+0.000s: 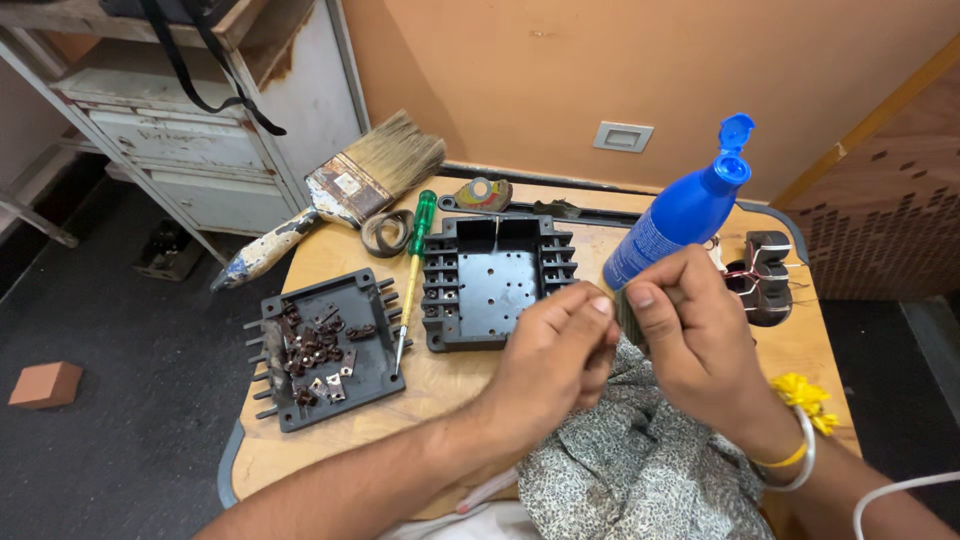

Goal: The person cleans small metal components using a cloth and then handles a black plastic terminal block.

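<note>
Both hands, left hand (555,345) & right hand (690,320), pinch shut on a tiny part over the patterned cloth (640,460); can't tell what. Best held low, w/ a firm grip.

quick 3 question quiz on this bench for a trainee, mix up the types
1. True or false: the green-handled screwdriver lies between the two black housings.
2. Which holds the small brown metal parts? A. the left tray B. the middle housing C. the patterned cloth
3. Fill in: the blue bottle's flip cap is ____.

Key: 1 true. 2 A. 3 open.

The left hand and right hand meet over the cloth, pinching something too small to identify.
</note>
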